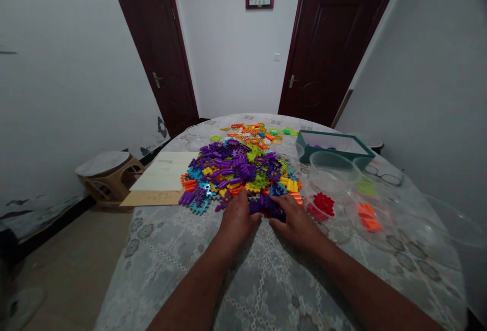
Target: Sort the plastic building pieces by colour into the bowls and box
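At the near edge of a big heap of interlocking plastic building pieces (228, 161), I hold some purple building pieces (263, 205) between my two hands. My left hand (238, 218) has its fingers and thumb closed on their left end. On the right end, my right hand (294, 219) grips with the thumb below and fingers above. The fingers partly cover these pieces, so I cannot tell how they join. Purple dominates the heap, with blue, yellow, green and orange pieces around it.
To the right stand clear plastic tubs, one with red pieces (323, 204) and another with orange pieces (369, 217). Behind them are a green box (335, 144) and eyeglasses (384, 175). Orange loose pieces (249, 133) lie farther back. Left of the heap is a pale board (163, 171).
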### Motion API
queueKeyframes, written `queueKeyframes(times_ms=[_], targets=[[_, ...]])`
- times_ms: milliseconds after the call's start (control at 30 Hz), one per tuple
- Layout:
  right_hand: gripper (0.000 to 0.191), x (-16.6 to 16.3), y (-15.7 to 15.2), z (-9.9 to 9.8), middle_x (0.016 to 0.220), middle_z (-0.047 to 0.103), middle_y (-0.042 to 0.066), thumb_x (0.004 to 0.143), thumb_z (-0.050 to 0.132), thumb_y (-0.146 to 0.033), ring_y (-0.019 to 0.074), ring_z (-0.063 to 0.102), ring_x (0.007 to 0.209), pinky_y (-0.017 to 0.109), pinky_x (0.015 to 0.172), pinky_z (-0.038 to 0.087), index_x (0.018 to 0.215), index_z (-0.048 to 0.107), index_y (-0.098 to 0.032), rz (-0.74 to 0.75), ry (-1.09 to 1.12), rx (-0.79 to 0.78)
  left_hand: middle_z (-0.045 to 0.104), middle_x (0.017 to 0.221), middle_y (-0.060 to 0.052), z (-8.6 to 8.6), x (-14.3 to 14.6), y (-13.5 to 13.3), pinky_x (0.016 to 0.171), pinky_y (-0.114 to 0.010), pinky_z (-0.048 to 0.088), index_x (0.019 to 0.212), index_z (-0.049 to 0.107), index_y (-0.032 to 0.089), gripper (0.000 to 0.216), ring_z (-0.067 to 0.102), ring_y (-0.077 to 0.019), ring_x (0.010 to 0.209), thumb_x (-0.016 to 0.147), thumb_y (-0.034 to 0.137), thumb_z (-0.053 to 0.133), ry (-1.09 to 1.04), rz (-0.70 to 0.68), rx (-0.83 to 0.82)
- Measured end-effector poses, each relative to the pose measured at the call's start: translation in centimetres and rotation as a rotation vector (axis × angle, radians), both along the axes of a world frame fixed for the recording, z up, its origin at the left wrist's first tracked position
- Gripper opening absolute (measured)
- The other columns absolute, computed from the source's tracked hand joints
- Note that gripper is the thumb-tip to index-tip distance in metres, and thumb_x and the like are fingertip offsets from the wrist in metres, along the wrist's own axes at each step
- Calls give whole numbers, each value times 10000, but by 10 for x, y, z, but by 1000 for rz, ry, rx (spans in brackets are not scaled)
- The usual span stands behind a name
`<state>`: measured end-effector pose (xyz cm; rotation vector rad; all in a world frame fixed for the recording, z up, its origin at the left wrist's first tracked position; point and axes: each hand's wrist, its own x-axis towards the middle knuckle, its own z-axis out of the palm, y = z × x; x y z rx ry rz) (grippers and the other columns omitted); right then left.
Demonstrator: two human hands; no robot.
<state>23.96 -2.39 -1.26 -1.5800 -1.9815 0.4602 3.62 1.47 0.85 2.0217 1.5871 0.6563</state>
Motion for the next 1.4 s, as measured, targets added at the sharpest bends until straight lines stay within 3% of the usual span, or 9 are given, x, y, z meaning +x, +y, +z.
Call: queueKeyframes(times_ms=[233, 433, 633, 900, 1000, 1233, 1400], targets=[[555, 2, 2, -1, 1309, 608, 119, 900, 699, -281, 273, 638, 1183, 425, 1042, 510, 1443, 597, -231, -3, 71, -4, 668, 1293, -161, -1, 4, 1, 1085, -459, 469, 1285, 589, 196, 554, 628, -309, 1250, 773, 163, 799, -197, -3, 26], [550, 1, 0, 0, 1304, 641, 123, 869, 718, -262, 281, 648, 1188, 425, 1041, 515, 1410, 626, -216, -23, 116, 4, 684, 1234, -155, 0, 10, 1, 1012, -438, 523, 1226, 644, 176, 485, 678, -288, 1127, 766, 198, 797, -285, 65, -27], [539, -2, -1, -1, 1296, 669, 118, 860, 719, -253, 279, 649, 1191, 431, 1053, 507, 1390, 637, -209, 21, 155, 8, 745, 1097, -91, -1, 11, -1, 920, -407, 546, 1151, 639, 216, 390, 709, -262, 1005, 787, 248, 774, -382, -1, -129], [569, -10, -5, -3, 1348, 647, 127, 878, 705, -271, 282, 627, 1261, 454, 1111, 495, 1434, 596, -217, 48, 193, 85, 733, 1146, -93, 3, 15, -7, 924, -408, 551, 1231, 606, 235, 402, 706, -250, 1003, 843, 246, 711, -482, 19, -176], [584, -15, -6, -4, 1367, 628, 133, 893, 699, -275, 286, 614, 1282, 463, 1117, 498, 1457, 554, -223, 65, 197, 124, 740, 1102, -89, 1, 14, -6, 890, -391, 552, 1250, 605, 233, 427, 709, -248, 966, 846, 286, 732, -620, 49, -255], [596, -26, -3, -11, 1351, 589, 134, 917, 690, -252, 294, 592, 1267, 501, 1097, 522, 1480, 499, -231, 76, 194, 237, 728, 1135, -92, -6, 18, -5, 938, -353, 540, 1236, 609, 218, 512, 707, -229, 1015, 791, 301, 848, -1246, 62, -493], [639, -31, -6, -11, 1381, 546, 161, 938, 644, -212, 308, 601, 1261, 506, 1053, 572, 1537, 421, -230, 49, 93, 295, 724, 1074, -68, 2, 21, -7, 877, -331, 559, 1222, 583, 221, 576, 707, -201, 940, 753, 308, 907, -1372, 54, -581]])
